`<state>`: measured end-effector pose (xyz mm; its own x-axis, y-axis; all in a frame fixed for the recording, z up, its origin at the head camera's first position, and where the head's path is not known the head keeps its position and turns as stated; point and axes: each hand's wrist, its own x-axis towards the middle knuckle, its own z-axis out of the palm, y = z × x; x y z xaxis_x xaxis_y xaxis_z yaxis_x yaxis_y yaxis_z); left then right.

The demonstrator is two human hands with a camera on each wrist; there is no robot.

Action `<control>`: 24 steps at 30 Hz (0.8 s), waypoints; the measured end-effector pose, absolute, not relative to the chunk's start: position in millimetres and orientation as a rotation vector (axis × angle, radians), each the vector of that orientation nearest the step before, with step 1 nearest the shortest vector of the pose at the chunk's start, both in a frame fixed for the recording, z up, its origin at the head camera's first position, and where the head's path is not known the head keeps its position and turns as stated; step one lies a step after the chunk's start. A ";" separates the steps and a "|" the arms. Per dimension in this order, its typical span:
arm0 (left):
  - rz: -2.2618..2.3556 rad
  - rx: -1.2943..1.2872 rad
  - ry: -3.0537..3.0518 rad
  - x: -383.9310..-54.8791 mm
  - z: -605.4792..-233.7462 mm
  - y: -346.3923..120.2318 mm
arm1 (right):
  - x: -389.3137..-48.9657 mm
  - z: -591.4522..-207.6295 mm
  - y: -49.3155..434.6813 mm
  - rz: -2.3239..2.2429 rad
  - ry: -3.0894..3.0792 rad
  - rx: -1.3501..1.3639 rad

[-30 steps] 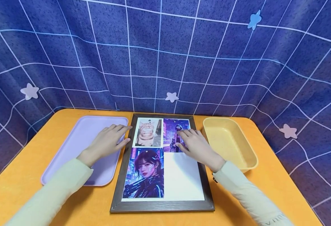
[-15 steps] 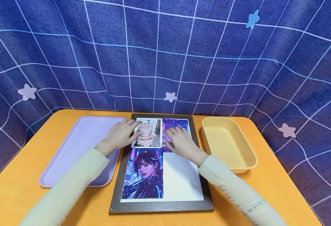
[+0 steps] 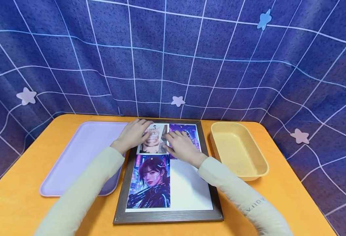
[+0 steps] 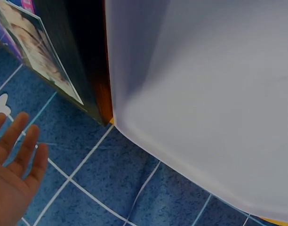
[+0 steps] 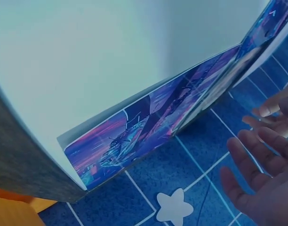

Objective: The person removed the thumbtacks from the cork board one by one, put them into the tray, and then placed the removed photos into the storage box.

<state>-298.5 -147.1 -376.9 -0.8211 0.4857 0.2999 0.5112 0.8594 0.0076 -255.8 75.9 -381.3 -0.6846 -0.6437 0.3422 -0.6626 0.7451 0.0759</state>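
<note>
A dark picture frame (image 3: 168, 214) lies on the table with a white backing (image 3: 190, 186). Three pictures rest in it: a cat photo (image 3: 152, 144) at the far left, a purple city picture (image 3: 194, 132) at the far right, and a portrait print (image 3: 153, 183) at the near left. My left hand (image 3: 132, 134) hovers by the cat photo's left side with loose fingers, holding nothing. Opposite it, my right hand (image 3: 182, 146) covers part of the city picture, its fingertips over the cat photo's right edge. Both wrist views show relaxed, spread fingers, apart from the pictures.
A shallow lilac tray (image 3: 81, 157) stands left of the frame, partly under my left forearm. On the right is a deeper yellow bin (image 3: 237, 150). The orange table (image 3: 249, 209) backs onto a blue gridded curtain (image 3: 161, 59) with star shapes.
My left hand has moved right, from the frame's left edge to the cat photo. My right hand has moved left across the city picture, so the hands are closer together.
</note>
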 end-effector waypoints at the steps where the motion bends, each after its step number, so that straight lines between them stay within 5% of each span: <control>1: -0.126 -0.751 -2.749 -300.5 -377.2 -146.5 | -257.0 -381.8 74.7 0.067 -2.594 1.012; 24: -0.087 -0.687 -2.810 -331.2 -391.0 -126.0 | -275.9 -400.4 58.2 -0.002 -2.793 1.067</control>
